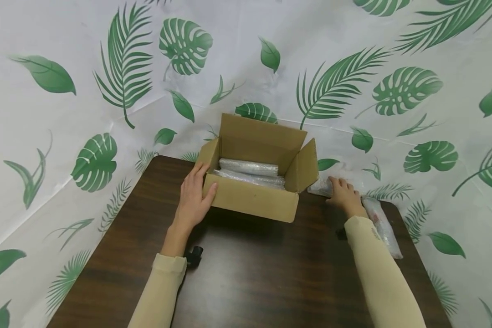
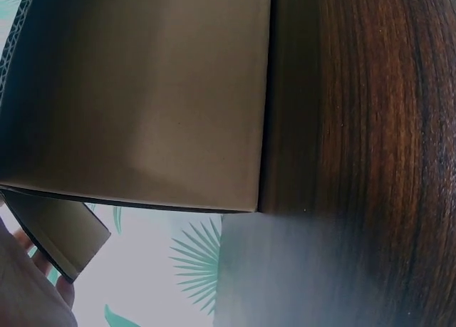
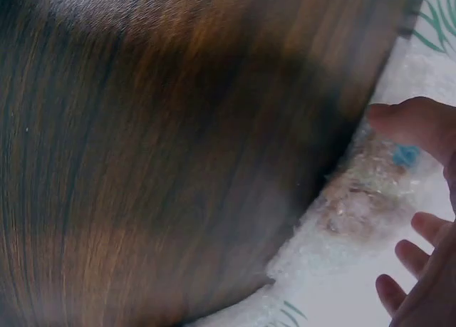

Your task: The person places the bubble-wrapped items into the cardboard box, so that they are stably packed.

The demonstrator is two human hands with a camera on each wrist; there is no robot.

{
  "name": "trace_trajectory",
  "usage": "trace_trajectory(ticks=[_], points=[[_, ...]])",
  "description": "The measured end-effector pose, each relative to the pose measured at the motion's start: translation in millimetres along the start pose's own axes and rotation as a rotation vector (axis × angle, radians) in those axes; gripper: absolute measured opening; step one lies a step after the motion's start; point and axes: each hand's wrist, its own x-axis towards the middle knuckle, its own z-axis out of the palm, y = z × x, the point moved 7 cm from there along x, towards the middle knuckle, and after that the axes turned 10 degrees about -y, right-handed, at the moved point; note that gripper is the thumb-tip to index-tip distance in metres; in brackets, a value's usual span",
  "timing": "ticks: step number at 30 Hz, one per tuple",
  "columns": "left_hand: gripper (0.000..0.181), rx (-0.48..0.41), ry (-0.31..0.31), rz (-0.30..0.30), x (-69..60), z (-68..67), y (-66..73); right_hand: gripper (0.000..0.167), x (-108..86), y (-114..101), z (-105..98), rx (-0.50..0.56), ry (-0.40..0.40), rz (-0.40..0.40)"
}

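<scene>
An open cardboard box (image 1: 250, 199) stands at the back of the table, with bubble-wrapped packages (image 1: 250, 167) lying inside. My left hand (image 1: 192, 198) holds the box's left side, thumb at the front and fingers by the side flap. In the left wrist view that hand (image 2: 32, 288) is partly visible around a flap (image 2: 68, 234). At the back right edge my right hand (image 1: 346, 198) reaches over a bubble-wrapped package (image 1: 320, 187). The right wrist view shows the hand (image 3: 440, 277) with thumb and fingers spread above bubble wrap (image 3: 356, 213); contact cannot be told.
Another long bubble-wrapped package (image 1: 383, 228) lies along the right edge of the dark wooden table (image 1: 254, 273), beside my right forearm. Behind the table hangs a white sheet (image 1: 246, 68) with green leaf prints. The box's right flap (image 1: 307, 166) stands outward.
</scene>
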Motion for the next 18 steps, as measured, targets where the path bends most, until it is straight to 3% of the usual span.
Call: trace_trajectory(ticks=[8, 18], points=[[0.066, 0.010, -0.009, -0.003, 0.0, 0.8, 1.5, 0.088, -0.4, 4.0, 2.6, -0.045, 0.031, 0.002], [0.066, 0.015, -0.009, -0.012, -1.8, 0.2, -0.6, 0.079, 2.4, -2.6, 1.0, -0.128, 0.006, -0.005]])
